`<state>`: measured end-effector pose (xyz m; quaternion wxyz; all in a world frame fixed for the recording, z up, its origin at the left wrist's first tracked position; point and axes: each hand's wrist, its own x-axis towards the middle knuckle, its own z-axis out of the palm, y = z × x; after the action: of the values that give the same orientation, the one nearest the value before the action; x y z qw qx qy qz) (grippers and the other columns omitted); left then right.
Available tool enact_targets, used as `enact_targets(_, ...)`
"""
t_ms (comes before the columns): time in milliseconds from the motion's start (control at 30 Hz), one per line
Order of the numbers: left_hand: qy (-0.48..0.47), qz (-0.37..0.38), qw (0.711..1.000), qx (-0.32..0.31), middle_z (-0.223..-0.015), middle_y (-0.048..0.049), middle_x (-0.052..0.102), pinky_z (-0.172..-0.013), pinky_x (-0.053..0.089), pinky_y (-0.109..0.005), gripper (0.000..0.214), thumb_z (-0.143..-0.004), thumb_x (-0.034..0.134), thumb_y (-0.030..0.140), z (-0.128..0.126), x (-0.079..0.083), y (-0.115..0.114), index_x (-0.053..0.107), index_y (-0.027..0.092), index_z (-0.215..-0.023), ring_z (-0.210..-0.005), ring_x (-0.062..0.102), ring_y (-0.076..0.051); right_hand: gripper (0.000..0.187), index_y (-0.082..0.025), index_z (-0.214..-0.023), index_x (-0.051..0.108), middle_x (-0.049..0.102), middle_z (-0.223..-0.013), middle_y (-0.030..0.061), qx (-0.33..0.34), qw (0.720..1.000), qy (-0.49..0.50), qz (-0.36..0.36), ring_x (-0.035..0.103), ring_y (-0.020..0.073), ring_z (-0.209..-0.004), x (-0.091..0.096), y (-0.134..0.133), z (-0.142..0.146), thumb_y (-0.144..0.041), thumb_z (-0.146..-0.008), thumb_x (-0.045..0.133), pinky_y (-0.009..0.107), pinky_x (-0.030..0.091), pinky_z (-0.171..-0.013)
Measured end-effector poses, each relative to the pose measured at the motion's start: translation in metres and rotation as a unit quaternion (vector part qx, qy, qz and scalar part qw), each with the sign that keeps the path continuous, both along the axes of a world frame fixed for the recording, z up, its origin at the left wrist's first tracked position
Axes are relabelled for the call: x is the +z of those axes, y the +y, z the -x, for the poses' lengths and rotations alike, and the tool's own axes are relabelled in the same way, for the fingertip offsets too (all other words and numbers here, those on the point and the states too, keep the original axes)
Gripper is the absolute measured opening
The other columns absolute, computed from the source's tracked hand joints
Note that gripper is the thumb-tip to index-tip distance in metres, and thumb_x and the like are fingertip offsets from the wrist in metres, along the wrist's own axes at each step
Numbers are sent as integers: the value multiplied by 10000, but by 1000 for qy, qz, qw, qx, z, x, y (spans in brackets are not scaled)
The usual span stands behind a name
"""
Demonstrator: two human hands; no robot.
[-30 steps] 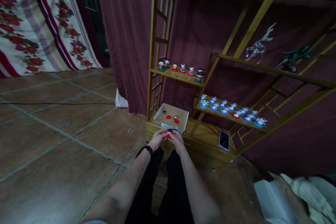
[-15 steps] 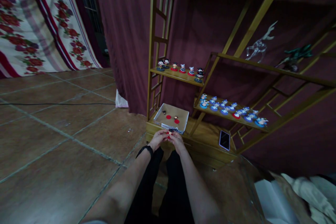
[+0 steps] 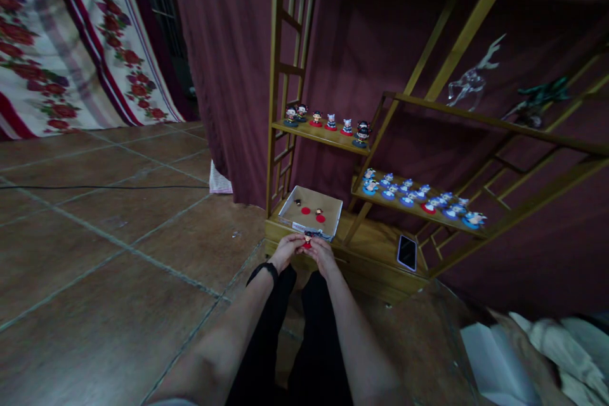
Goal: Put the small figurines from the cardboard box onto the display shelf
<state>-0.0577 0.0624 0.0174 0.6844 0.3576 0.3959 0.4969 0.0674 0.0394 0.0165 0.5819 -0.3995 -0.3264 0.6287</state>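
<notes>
Between my two hands is a small figurine point(image 3: 308, 238) with dark hair and a red base, held upright in front of the box's near edge. My left hand point(image 3: 286, 250) grips it from the left, and my right hand point(image 3: 322, 254) pinches it from the right. Just beyond them lies a shallow open box point(image 3: 328, 202) on the low wooden ledge. Inside the box are two red discs, a small figurine part point(image 3: 319, 211) by one of them, and a dark little piece point(image 3: 297, 202).
Several figurines stand on the upper left shelf point(image 3: 328, 135) and on the right shelf point(image 3: 404, 196). A phone point(image 3: 407, 253) lies on the ledge at right. A clear deer ornament point(image 3: 471, 84) stands higher up. Tiled floor point(image 3: 118, 292) spreads to the left.
The figurine has come slightly more upright between my fingers, with its red body showing more. Both arms have hardly moved.
</notes>
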Motion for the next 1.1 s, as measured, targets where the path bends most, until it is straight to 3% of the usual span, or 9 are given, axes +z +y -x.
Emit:
enact_targets(567,16,3,1000,22,-630,-47,655,-483,409,-181,141,-570,719,157,0,-3,1,649,105,-680,-463,529,-62,232,-166,-709,592,663,-758,19,-14,1000,-25,1,644,148,-704,-9,2,-1,-322,-591,717,338,526,-755)
enact_targets(1100,26,-19,999,10,-642,-36,647,-553,438,-210,188,-545,736,186,-3,4,-5,648,114,-694,-548,568,-95,247,-158,-661,579,638,-706,-2,-36,999,-14,-7,630,143,-663,-12,6,1,-271,-525,752,340,536,-723)
